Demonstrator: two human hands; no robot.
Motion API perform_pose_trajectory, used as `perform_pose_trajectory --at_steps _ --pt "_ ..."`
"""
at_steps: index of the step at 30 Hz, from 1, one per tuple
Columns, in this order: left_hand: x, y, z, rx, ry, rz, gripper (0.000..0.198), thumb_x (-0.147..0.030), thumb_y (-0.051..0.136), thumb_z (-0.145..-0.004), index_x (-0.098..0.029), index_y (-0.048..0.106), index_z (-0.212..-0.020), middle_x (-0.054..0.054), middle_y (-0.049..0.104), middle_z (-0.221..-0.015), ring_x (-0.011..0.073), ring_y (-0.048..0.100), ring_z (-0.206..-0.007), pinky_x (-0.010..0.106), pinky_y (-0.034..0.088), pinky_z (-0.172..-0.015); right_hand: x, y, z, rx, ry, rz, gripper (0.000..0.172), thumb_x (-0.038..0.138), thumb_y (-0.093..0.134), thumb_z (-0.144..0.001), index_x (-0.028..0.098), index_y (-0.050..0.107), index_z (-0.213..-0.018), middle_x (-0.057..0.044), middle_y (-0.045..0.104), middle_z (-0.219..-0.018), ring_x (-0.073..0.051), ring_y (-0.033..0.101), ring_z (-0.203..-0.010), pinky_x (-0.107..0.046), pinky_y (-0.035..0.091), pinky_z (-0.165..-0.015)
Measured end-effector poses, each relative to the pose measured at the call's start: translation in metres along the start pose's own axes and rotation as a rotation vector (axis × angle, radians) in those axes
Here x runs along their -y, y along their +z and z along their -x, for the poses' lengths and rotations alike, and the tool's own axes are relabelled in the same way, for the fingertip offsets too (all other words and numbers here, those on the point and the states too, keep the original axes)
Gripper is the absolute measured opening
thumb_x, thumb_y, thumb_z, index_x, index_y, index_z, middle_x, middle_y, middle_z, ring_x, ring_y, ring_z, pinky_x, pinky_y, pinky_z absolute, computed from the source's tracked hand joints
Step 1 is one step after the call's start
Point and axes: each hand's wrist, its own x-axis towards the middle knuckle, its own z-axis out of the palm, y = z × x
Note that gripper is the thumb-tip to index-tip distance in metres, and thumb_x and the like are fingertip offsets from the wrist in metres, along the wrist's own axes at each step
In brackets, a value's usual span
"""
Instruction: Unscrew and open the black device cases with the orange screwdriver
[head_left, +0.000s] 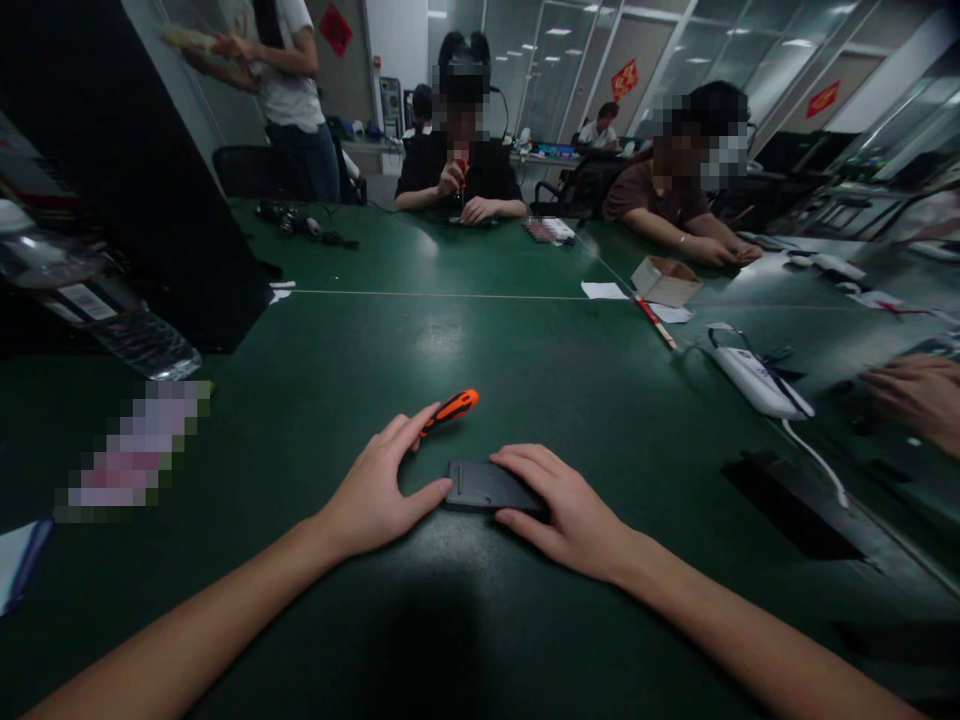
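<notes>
A small flat dark device (480, 484) lies on the green table (525, 360) in front of me. My right hand (559, 505) rests over its right end, fingers curled around its edge. My left hand (375, 488) lies just left of it, thumb touching its left end, fingers stretched forward onto the black part of an orange-handled screwdriver (452, 407) that lies on the table behind the device.
A plastic bottle (112, 320) and a black case stand at the left. A white power strip (754, 378), a cardboard box (665, 280) and a black flat piece (795, 505) lie at the right. Another person's hand (915, 398) shows at the right edge; people sit opposite.
</notes>
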Motion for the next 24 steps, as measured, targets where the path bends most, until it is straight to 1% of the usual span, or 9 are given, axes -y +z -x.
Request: perform_pose_trajectory --at_steps 5,8,10,13,17,20,22,24 --pt "0.002 -0.001 0.001 -0.018 0.013 0.025 0.079 -0.043 0.068 -0.089 -0.025 0.033 -0.158 0.008 0.057 -0.109 0.0251 0.058 -0.096 0.041 0.052 -0.088 0.006 -0.001 0.002 0.018 -0.043 -0.005 0.05 0.037 0.063 -0.095 0.021 0.05 -0.141 -0.016 0.066 -0.128 -0.028 0.064 -0.113 -0.046 0.056 -0.096" --pt "0.004 -0.002 0.0 0.013 0.01 0.086 0.071 -0.041 0.068 -0.089 -0.024 0.042 -0.152 0.006 0.059 -0.101 0.0237 0.059 -0.091 0.038 0.052 -0.086 0.01 -0.001 0.002 0.051 -0.067 -0.032 0.049 0.037 0.062 -0.096 0.019 0.052 -0.14 -0.016 0.067 -0.126 -0.028 0.065 -0.11 -0.045 0.056 -0.094" --pt "0.004 -0.003 0.0 0.037 0.006 0.161 0.064 -0.036 0.068 -0.088 -0.023 0.049 -0.147 0.006 0.06 -0.101 0.022 0.059 -0.089 0.036 0.052 -0.085 0.012 0.0 0.001 0.06 -0.062 -0.059 0.048 0.037 0.062 -0.096 0.019 0.052 -0.139 -0.016 0.066 -0.126 -0.027 0.064 -0.11 -0.043 0.056 -0.094" --pt "0.001 -0.003 0.0 0.035 0.009 0.239 0.061 -0.03 0.067 -0.086 -0.02 0.051 -0.144 0.007 0.06 -0.105 0.0204 0.058 -0.088 0.033 0.051 -0.082 0.013 0.001 0.0 0.045 -0.042 -0.091 0.047 0.037 0.063 -0.095 0.018 0.053 -0.137 -0.015 0.066 -0.126 -0.026 0.063 -0.112 -0.043 0.055 -0.096" --pt "0.0 -0.004 0.0 0.041 0.042 0.213 0.06 -0.032 0.066 -0.087 -0.02 0.051 -0.145 0.004 0.057 -0.096 0.018 0.055 -0.08 0.029 0.047 -0.072 0.015 0.002 -0.001 0.035 -0.026 -0.108 0.044 0.038 0.065 -0.094 0.019 0.056 -0.132 -0.014 0.067 -0.123 -0.026 0.063 -0.111 -0.044 0.055 -0.096" --pt "0.004 -0.004 -0.001 0.042 0.046 0.228 0.062 -0.031 0.067 -0.087 -0.02 0.051 -0.146 0.004 0.058 -0.097 0.0166 0.053 -0.079 0.029 0.046 -0.073 0.015 0.004 -0.002 0.029 -0.015 -0.124 0.042 0.039 0.067 -0.092 0.02 0.058 -0.129 -0.013 0.068 -0.121 -0.025 0.064 -0.11 -0.043 0.054 -0.096" --pt "0.009 -0.004 -0.004 0.038 0.012 0.307 0.06 -0.034 0.065 -0.088 -0.019 0.053 -0.145 0.003 0.059 -0.095 0.0152 0.051 -0.076 0.029 0.046 -0.072 0.014 0.007 -0.002 0.025 0.0 -0.136 0.045 0.04 0.068 -0.091 0.02 0.058 -0.129 -0.013 0.067 -0.122 -0.026 0.063 -0.112 -0.044 0.053 -0.098" --pt "0.014 -0.004 -0.007 0.025 -0.037 0.445 0.054 -0.04 0.06 -0.092 -0.016 0.058 -0.141 0.005 0.062 -0.094 0.0161 0.054 -0.077 0.029 0.046 -0.073 0.012 0.01 -0.001 0.001 0.027 -0.184 0.054 0.044 0.066 -0.092 0.02 0.051 -0.138 -0.014 0.067 -0.123 -0.026 0.064 -0.113 -0.045 0.052 -0.099"
